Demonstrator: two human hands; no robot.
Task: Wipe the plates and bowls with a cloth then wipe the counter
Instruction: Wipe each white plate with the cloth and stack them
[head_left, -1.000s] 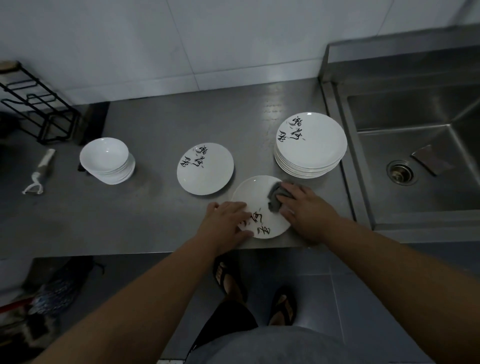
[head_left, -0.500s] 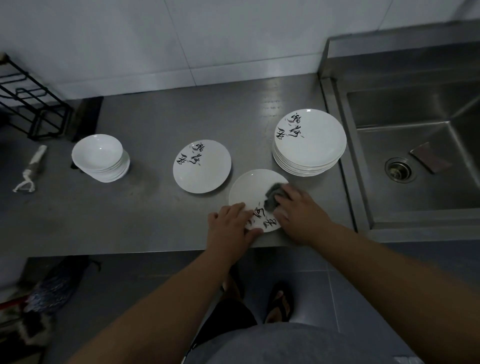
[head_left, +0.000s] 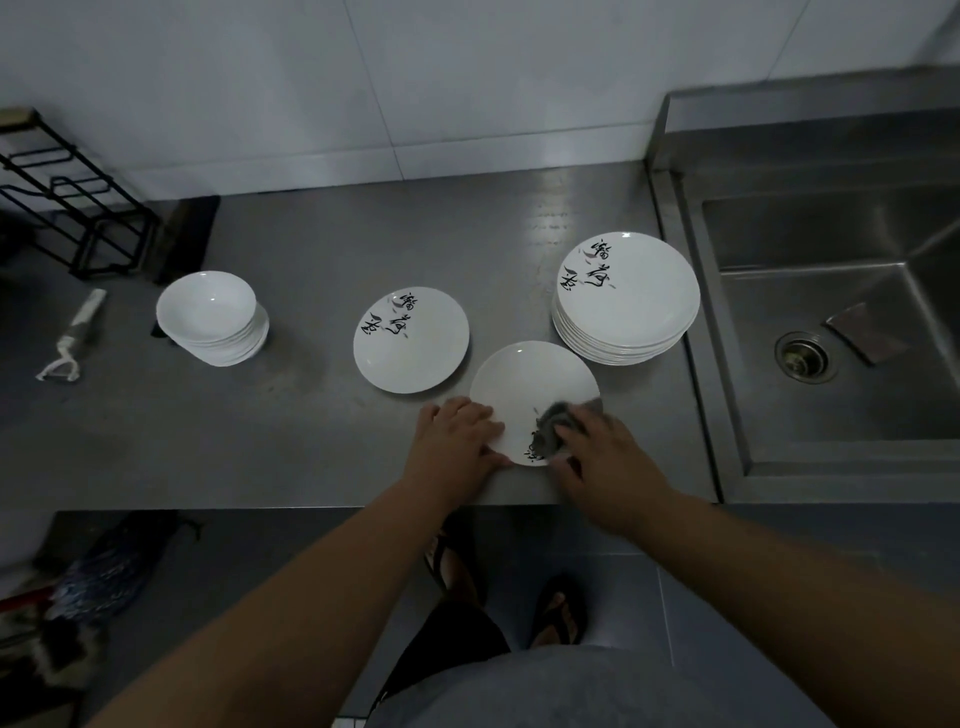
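Counter (head_left: 311, 249): steel, runs left to right, sink (head_left: 810, 234) set into its right end. Wire rack (head_left: 67, 208) at far left against the wall.

Plate stack (head_left: 626, 296) sits just beside the sink edge. Bowl stack (head_left: 213, 317) is well apart on the left. One single plate (head_left: 410, 340) lies alone mid-counter, print up.

Working plate (head_left: 530, 379) is flat on the counter near the front edge, between the single plate and the stack.

Left hand (head_left: 454, 441): fingers flat and close together over the plate's near-left rim, thumb along the near edge, pinning it down.

Right hand (head_left: 602, 457): fingers curled onto the cloth (head_left: 550, 428), pressing it on the plate's near-right area over the print. Blurred, so exact finger layout unclear.

Peeler (head_left: 72, 338) lies at far left and isn't part of the job.

Step, my read: early plate phase, wiping one plate's face. The stack, the bowls and the counter look not yet done.

Next probably calls for sweeping the cloth across the far half of the plate, which is uncovered, with the left hand holding down so it doesn't skate on the steel. It sits close to the front edge, so push away, not toward the body.
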